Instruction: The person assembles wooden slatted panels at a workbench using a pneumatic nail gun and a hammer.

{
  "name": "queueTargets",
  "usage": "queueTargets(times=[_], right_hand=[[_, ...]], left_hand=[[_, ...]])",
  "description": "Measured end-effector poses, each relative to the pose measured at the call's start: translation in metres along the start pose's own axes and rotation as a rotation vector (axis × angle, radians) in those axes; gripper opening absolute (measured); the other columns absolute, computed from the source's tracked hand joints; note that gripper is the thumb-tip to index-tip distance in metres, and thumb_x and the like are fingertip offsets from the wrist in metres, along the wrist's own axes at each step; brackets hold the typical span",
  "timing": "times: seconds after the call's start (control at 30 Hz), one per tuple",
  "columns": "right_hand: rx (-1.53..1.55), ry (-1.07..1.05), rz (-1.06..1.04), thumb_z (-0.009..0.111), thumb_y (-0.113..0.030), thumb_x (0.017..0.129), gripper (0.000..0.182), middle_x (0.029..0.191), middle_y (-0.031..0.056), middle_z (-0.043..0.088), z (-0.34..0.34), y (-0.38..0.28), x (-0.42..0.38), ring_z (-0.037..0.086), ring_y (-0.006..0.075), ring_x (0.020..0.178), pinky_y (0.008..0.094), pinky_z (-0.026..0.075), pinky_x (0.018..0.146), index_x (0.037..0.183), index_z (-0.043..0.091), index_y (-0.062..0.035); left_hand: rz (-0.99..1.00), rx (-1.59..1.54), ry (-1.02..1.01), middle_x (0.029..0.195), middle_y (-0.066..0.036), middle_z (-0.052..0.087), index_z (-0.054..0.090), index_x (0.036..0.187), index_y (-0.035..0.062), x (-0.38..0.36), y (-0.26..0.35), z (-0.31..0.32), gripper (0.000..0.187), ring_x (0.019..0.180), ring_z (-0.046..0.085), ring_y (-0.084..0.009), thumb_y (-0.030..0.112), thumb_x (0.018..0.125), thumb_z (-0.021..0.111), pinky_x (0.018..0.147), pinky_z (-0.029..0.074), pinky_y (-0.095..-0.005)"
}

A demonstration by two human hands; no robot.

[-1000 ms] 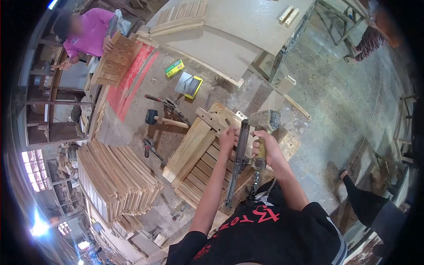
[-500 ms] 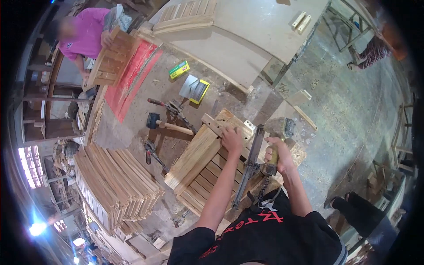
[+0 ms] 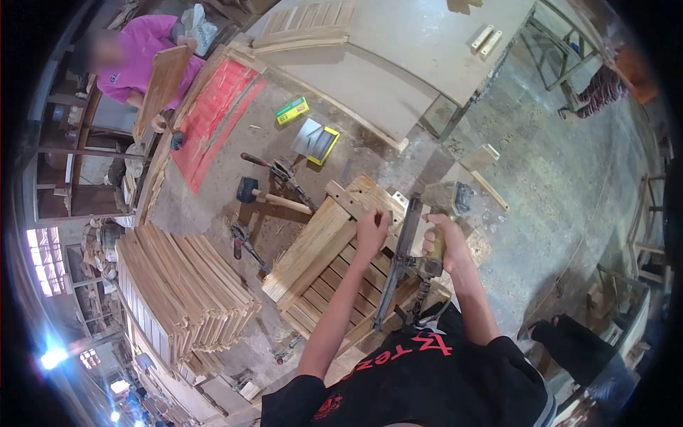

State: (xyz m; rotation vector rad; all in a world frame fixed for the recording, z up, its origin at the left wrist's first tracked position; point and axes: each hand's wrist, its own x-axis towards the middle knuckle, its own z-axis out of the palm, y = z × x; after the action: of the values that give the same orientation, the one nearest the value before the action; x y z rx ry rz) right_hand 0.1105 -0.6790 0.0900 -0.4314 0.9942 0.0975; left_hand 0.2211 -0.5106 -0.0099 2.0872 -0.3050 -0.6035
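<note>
My right hand (image 3: 451, 245) is wrapped round the worn yellowish handle of an air nail gun (image 3: 395, 274), whose long dark magazine slants across my front. My left hand (image 3: 373, 232) is curled closed over the slatted wooden panel (image 3: 341, 281), near its corner. Whatever its fingers may pinch is too small to make out. The panel has a wide pale side board (image 3: 307, 250) and a short drilled block (image 3: 343, 200) at its far corner. A black-headed mallet (image 3: 249, 191) lies just beyond, its wooden handle towards the panel.
Bar clamps (image 3: 284, 174) lie beyond the panel, near an open box of nail strips (image 3: 324, 146) and a green-yellow box (image 3: 292, 110). Stacked slatted panels (image 3: 188, 292) stand at left. A co-worker in a pink shirt (image 3: 146, 53) holds a wooden panel (image 3: 162, 85) beside a red sheet (image 3: 220, 117).
My left hand has lifted slightly and its fingers have curled from lying spread on the wood. My right hand still grips the nail gun. The co-worker's wooden panel has tilted more upright.
</note>
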Motion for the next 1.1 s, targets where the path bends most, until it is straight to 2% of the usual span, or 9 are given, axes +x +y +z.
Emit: queueTargets(times=[0.07,0.17,0.3,0.5,0.6,0.7,0.8,0.9,1.1], right_hand=[[-0.019,-0.006,-0.003,0.063,-0.022,0.086,0.019,0.06,0.002,0.047,0.004,0.0,-0.004,0.045,0.0156,0.046,0.0325,0.038,0.044,0.094,0.053,-0.0082],[-0.019,0.007,0.004,0.063,-0.022,0.085,0.019,0.06,0.0021,0.047,0.003,0.005,-0.002,0.045,0.0156,0.046,0.0326,0.039,0.044,0.094,0.053,-0.0084],[-0.027,0.012,-0.01,0.063,-0.023,0.084,0.02,0.06,0.002,0.047,-0.001,0.01,-0.007,0.046,0.0157,0.046,0.033,0.04,0.045,0.094,0.054,-0.0081],[-0.015,0.004,-0.024,0.064,-0.024,0.084,0.021,0.06,0.0015,0.046,-0.002,0.009,-0.017,0.046,0.0154,0.045,0.0331,0.041,0.046,0.094,0.055,-0.008],[-0.02,-0.007,-0.04,0.063,-0.025,0.085,0.021,0.06,0.001,0.046,-0.004,0.008,-0.02,0.046,0.0151,0.045,0.0327,0.041,0.045,0.093,0.055,-0.0083],[-0.016,-0.041,-0.023,0.063,-0.026,0.086,0.021,0.06,0.0004,0.046,-0.006,0.009,-0.02,0.046,0.0147,0.045,0.0323,0.04,0.045,0.093,0.055,-0.0087],[-0.01,-0.087,-0.004,0.063,-0.027,0.087,0.021,0.06,-0.0004,0.045,-0.006,0.008,-0.019,0.045,0.0143,0.046,0.0319,0.04,0.046,0.094,0.055,-0.0096],[-0.022,-0.115,0.021,0.062,-0.029,0.087,0.022,0.061,-0.0014,0.044,-0.005,0.012,-0.017,0.044,0.0137,0.047,0.031,0.039,0.048,0.096,0.055,-0.0104],[-0.066,-0.171,0.034,0.061,-0.034,0.087,0.028,0.063,-0.003,0.042,-0.001,0.009,-0.021,0.043,0.0128,0.05,0.0304,0.039,0.053,0.101,0.056,-0.01]], left_hand=[[0.108,-0.095,-0.124,0.067,-0.009,0.06,0.059,0.086,-0.0027,-0.02,0.014,-0.004,0.024,0.061,0.057,-0.0125,0.02,0.092,0.061,0.057,0.047,-0.0317],[0.109,0.015,-0.23,0.067,-0.009,0.06,0.059,0.084,-0.0027,-0.033,0.009,0.0,0.022,0.06,0.056,-0.014,0.018,0.091,0.063,0.057,0.047,-0.0317],[0.112,0.107,-0.054,0.069,-0.017,0.063,0.057,0.08,-0.0013,-0.033,0.009,0.018,0.02,0.062,0.064,-0.0267,0.016,0.086,0.065,0.059,0.049,-0.0372],[0.122,0.047,0.008,0.069,-0.017,0.064,0.057,0.08,-0.0024,-0.036,0.027,0.028,0.022,0.063,0.064,-0.0262,0.016,0.083,0.069,0.06,0.05,-0.036],[0.037,-0.01,-0.031,0.069,-0.012,0.064,0.059,0.083,-0.0029,-0.04,0.028,0.028,0.026,0.063,0.062,-0.0203,0.02,0.083,0.072,0.06,0.05,-0.033],[-0.207,-0.417,0.089,0.07,-0.005,0.063,0.063,0.086,-0.0009,-0.041,0.001,0.048,0.029,0.064,0.06,-0.0138,0.027,0.087,0.071,0.061,0.049,-0.0305],[-0.443,-0.626,-0.221,0.079,-0.001,0.065,0.065,0.094,0.004,-0.037,-0.016,0.046,0.033,0.069,0.058,-0.0093,0.037,0.093,0.065,0.061,0.048,-0.0278],[-0.506,-0.422,-0.287,0.084,-0.002,0.064,0.064,0.101,0.0035,-0.031,-0.001,0.037,0.045,0.073,0.058,-0.0078,0.048,0.096,0.056,0.064,0.047,-0.0263],[-0.533,-0.643,-0.256,0.089,-0.005,0.066,0.062,0.115,0.0011,-0.039,-0.009,0.004,0.065,0.074,0.06,-0.0123,0.059,0.099,0.037,0.066,0.047,-0.0283]])
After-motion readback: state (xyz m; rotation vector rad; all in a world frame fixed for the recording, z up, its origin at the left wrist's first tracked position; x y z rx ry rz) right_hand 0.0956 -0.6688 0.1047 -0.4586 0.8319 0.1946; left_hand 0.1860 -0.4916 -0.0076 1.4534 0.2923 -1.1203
